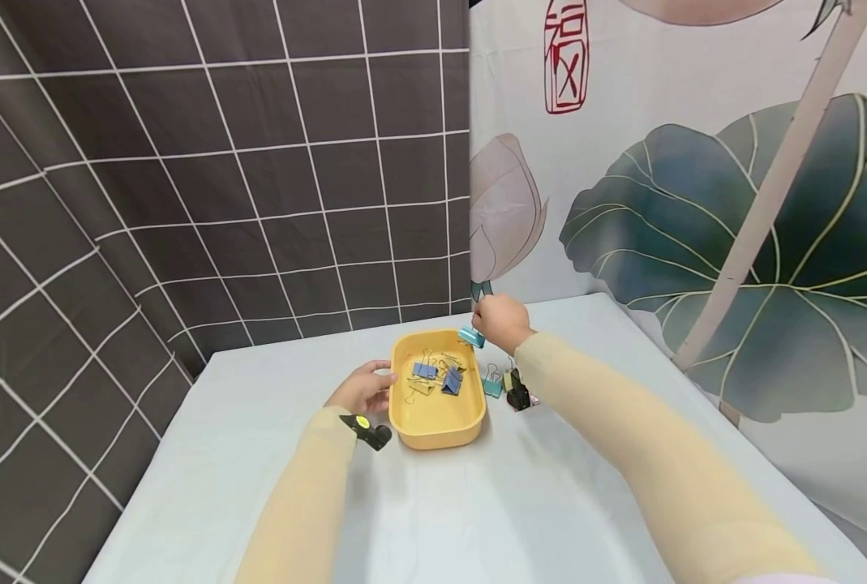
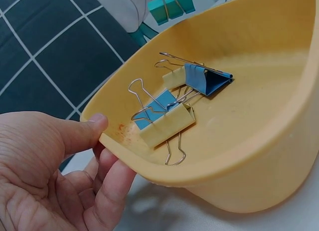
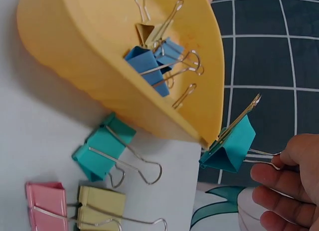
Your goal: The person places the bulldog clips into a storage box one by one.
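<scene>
A shallow yellow tray, plastic-looking with rounded corners [image 1: 433, 418], sits toward the far side of the white-covered worktop [image 1: 258, 405], with room between it and the worktop's left and near edges. The left hand [image 1: 363, 389] pinches the tray's left rim, thumb on top and fingers underneath, while the right hand [image 1: 504, 323] pinches the wire handle of a teal metal binder clip [image 3: 232, 146] at the tray's far right corner; whether that clip touches the rim I cannot tell. Inside lie two blue binder clips [image 2: 197, 79] and two pale yellow binder clips [image 2: 167, 127], bunched away from the near wall. Just outside the right wall rests a second teal clip [image 3: 103, 147], then a pink clip [image 3: 46, 206] and another pale yellow clip [image 3: 102, 205] side by side. Behind, a dark grey, white-gridded cloth [image 1: 272, 186] meets a lotus-printed hanging [image 1: 513, 81] carrying a red seal of Chinese-style characters [image 1: 567, 57], their exact reading uncertain.
</scene>
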The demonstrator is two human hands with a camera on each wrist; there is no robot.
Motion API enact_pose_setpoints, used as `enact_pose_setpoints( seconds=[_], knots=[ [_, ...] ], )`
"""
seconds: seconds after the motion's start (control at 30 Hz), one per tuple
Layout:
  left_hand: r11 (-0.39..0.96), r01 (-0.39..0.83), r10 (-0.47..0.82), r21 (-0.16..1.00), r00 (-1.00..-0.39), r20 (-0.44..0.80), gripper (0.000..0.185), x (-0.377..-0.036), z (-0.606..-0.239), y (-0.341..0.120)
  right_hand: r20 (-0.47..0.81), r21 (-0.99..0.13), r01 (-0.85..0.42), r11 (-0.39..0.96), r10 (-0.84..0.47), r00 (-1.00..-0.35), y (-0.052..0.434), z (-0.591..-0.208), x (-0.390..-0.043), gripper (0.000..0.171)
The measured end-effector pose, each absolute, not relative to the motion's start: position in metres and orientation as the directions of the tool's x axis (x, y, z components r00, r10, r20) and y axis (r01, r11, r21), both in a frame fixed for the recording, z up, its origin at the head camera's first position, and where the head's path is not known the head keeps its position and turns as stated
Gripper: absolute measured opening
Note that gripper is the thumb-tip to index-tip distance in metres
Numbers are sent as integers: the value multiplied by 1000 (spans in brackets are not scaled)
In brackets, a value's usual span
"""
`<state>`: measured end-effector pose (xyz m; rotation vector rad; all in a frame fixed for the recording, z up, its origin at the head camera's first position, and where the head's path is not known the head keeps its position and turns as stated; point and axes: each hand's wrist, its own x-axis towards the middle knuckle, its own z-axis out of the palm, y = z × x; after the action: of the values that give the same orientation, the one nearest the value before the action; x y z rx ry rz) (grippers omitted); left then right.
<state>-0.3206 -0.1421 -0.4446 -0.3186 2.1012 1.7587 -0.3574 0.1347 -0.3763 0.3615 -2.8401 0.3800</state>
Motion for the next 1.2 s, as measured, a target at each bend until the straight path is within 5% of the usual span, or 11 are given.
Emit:
enact_pose_setpoints(
  seconds=[0.3, 1.2],
  knots=[
    [194, -397, 74, 897, -906, -417, 49, -318, -439, -140, 305, -203, -314, 927, -245, -920, 119, -376, -359, 46],
    [196, -393, 75, 898, -908, -413, 47, -321, -447, -142, 289, -241, -356, 903, -283, -914, 79, -385, -359, 41]
  ],
)
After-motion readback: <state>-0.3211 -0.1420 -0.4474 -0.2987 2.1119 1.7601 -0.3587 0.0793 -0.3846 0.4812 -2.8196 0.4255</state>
